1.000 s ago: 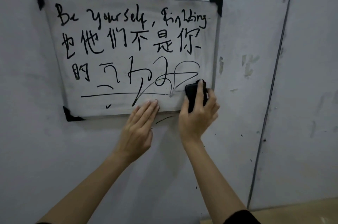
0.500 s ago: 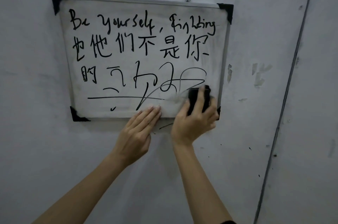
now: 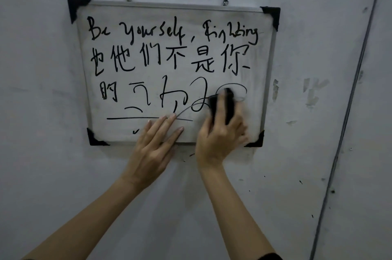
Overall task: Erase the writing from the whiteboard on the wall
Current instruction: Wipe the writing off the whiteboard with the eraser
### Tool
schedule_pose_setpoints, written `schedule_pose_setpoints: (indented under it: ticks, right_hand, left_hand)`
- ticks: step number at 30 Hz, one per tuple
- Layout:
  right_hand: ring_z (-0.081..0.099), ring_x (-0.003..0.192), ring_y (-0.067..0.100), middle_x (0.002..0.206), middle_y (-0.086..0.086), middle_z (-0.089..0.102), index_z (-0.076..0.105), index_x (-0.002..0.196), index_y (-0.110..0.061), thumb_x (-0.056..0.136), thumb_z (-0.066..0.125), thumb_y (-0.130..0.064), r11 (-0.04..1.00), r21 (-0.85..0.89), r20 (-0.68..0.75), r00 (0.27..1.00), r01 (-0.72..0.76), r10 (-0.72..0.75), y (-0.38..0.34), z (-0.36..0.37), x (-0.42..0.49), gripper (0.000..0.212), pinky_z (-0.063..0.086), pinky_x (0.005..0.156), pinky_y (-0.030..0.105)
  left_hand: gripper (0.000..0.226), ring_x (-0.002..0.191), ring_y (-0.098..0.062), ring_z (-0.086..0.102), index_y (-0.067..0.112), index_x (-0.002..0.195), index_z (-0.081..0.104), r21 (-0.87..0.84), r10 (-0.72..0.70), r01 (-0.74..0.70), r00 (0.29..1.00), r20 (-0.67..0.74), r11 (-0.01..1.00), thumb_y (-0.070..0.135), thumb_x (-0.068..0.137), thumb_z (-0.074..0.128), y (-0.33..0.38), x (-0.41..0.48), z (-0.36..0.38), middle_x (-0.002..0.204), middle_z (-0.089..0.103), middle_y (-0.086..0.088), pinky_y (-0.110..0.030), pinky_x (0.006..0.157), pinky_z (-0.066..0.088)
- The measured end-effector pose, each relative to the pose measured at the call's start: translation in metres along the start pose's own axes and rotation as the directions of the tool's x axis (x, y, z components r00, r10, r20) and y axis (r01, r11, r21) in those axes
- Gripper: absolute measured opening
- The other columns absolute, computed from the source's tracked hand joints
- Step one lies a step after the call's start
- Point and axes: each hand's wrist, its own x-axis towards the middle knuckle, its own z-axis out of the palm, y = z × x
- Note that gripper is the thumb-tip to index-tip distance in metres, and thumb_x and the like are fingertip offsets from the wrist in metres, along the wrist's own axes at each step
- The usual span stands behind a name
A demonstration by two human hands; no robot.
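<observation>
While the left hand (image 3: 154, 147) lies flat, fingers spread, on the board's (image 3: 267, 64) lower edge, the right hand (image 3: 220, 136) grips a black eraser (image 3: 222, 105) just beside it, long axis upright, pressed on the lowest writing (image 3: 169, 56) line, blurred.

The black block eraser (image 3: 222, 105) and the right hand (image 3: 220, 132) gripping it are motion-blurred at centre right. Part of the black looping scribble (image 3: 235, 88) is covered by them. Both forearms are cut off by the bottom edge.
</observation>
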Motion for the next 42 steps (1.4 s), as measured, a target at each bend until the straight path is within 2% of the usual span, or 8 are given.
schedule_pose_setpoints:
  ticks: [4,10,12,18,24,31,37,42]
  right_hand:
    - [0.053,0.108,0.025,0.131,0.004,0.051,0.054,0.139,-0.031,0.092,0.067,-0.020,0.932,0.055,0.115,0.925,0.357,-0.361,0.021,-0.011,-0.031,0.050,0.041,0.084,0.046]
    - [0.049,0.113,0.025,0.133,0.008,0.053,0.055,0.138,-0.028,0.089,0.067,-0.021,1.000,-0.029,-0.029,1.000,-0.004,0.003,0.026,0.002,0.036,0.051,0.039,0.089,0.047]
    - [0.050,0.112,0.025,0.133,0.009,0.054,0.054,0.139,-0.029,0.091,0.066,-0.024,0.999,-0.037,-0.057,0.998,-0.023,0.021,0.014,0.007,0.038,0.049,0.040,0.087,0.046]
    - [0.052,0.108,0.025,0.131,0.005,0.051,0.054,0.139,-0.029,0.092,0.066,-0.017,0.892,-0.021,0.038,0.892,0.452,-0.451,0.034,0.000,0.015,0.050,0.041,0.086,0.045]
    - [0.049,0.113,0.026,0.132,0.010,0.055,0.055,0.138,-0.027,0.090,0.068,-0.022,0.999,-0.028,-0.054,0.998,0.019,-0.020,0.013,0.007,0.051,0.050,0.042,0.088,0.045]
    - [0.053,0.107,0.026,0.128,0.007,0.059,0.057,0.136,-0.030,0.092,0.067,-0.022,0.884,-0.026,0.059,0.883,0.467,-0.465,0.039,-0.003,0.033,0.046,0.042,0.084,0.045]
    - [0.047,0.111,0.024,0.128,0.010,0.058,0.062,0.131,-0.028,0.091,0.065,-0.026,0.999,0.001,-0.062,0.997,0.043,-0.043,0.019,0.004,0.063,0.040,0.041,0.087,0.045]
    - [0.053,0.106,0.025,0.126,0.007,0.059,0.062,0.130,-0.031,0.097,0.060,-0.032,0.901,0.022,0.050,0.900,0.433,-0.433,0.022,0.002,0.026,0.033,0.041,0.084,0.044]
  left_hand:
    - [0.042,0.143,-0.031,0.030,0.012,0.141,0.049,0.036,0.020,-0.020,1.000,-0.013,0.999,0.019,0.100,0.050,0.004,0.006,0.008,0.152,0.036,-0.018,-0.058,0.113,0.029]
    - [0.046,0.143,-0.030,0.032,0.006,0.140,0.049,0.013,0.125,-0.125,0.992,-0.006,0.992,0.018,0.096,0.057,0.008,0.017,0.011,0.151,0.039,-0.015,-0.055,0.115,0.026]
    - [0.044,0.142,-0.029,0.034,0.004,0.138,0.050,-0.026,0.145,-0.146,0.989,-0.009,0.989,0.013,0.096,0.055,0.010,0.018,0.012,0.149,0.042,-0.013,-0.052,0.116,0.027]
    - [0.041,0.142,-0.029,0.035,0.001,0.137,0.050,-0.080,0.199,-0.198,0.980,-0.005,0.977,0.001,0.097,0.048,0.012,0.015,0.019,0.149,0.042,-0.013,-0.051,0.116,0.030]
    - [0.047,0.142,-0.028,0.035,0.001,0.138,0.048,-0.085,0.248,-0.248,0.969,-0.010,0.965,-0.005,0.092,0.048,0.011,0.015,0.023,0.149,0.042,-0.013,-0.052,0.113,0.035]
    - [0.045,0.140,-0.026,0.038,0.000,0.137,0.049,-0.122,0.232,-0.234,0.972,-0.034,0.964,-0.007,0.093,0.043,0.015,0.015,0.026,0.147,0.045,-0.013,-0.045,0.114,0.034]
    - [0.046,0.139,-0.024,0.040,0.000,0.136,0.051,-0.114,0.237,-0.240,0.971,-0.041,0.964,-0.009,0.092,0.043,0.015,0.015,0.024,0.147,0.045,-0.012,-0.043,0.113,0.037]
    - [0.046,0.140,-0.024,0.039,0.000,0.135,0.051,-0.127,0.229,-0.233,0.972,-0.045,0.964,-0.009,0.089,0.050,0.014,0.014,0.026,0.145,0.046,-0.014,-0.043,0.114,0.035]
